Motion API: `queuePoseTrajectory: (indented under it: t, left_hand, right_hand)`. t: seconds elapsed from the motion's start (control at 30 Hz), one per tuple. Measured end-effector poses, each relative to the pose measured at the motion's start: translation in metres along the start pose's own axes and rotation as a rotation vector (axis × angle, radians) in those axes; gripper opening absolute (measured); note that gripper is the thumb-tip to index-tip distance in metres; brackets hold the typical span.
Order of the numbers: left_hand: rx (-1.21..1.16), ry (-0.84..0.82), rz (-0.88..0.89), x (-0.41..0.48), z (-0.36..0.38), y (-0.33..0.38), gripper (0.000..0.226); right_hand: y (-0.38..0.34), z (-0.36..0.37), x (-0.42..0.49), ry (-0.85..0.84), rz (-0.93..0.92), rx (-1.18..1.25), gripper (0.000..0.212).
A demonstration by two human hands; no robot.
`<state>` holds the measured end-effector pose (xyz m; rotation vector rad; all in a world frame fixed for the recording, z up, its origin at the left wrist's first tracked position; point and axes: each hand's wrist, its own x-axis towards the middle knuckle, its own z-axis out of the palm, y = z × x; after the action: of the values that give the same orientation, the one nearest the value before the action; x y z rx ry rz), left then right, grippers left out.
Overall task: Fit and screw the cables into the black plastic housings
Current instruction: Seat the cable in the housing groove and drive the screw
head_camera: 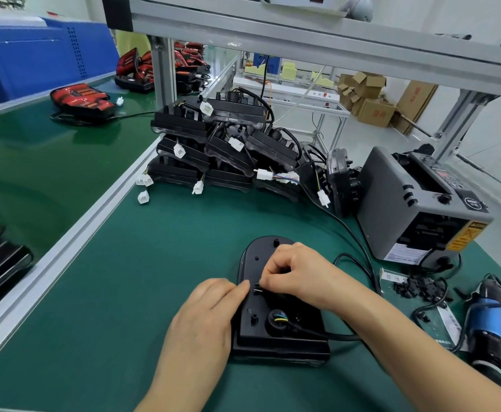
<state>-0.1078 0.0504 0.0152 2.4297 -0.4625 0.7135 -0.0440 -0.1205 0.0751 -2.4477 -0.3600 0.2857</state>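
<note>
Black plastic housing [273, 331] on green worktop [124, 292] | left hand [204, 310] flat on its left edge | right hand [293, 272] pinches small black part [256, 288]

Small black part [256, 289] in right hand [296, 272] indistinct

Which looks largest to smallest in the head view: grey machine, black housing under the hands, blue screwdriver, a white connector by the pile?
1-2. grey machine and black housing: alike; the housing is nearer and partly covered, so unranked.
3. blue screwdriver.
4. white connector.
</note>
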Motion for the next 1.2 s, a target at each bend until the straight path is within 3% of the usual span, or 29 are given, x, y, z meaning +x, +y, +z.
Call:
queuePoseTrajectory:
  t: [0.5,0.73,1.2]
  left_hand:
    - [0.088,-0.022,0.065,-0.001,0.004,0.000,0.043]
    - [0.100,-0.025,0.058,-0.001,0.004,0.002,0.043]
    - [0.101,-0.061,0.041,-0.001,0.003,0.003,0.039]
  right_hand:
    - [-0.004,-0.001,-0.002,-0.005,0.010,-0.152,0.011]
    - [0.002,-0.001,-0.005,0.076,0.040,-0.106,0.018]
    - [-0.008,0.008,-0.001,0.078,0.037,-0.181,0.025]
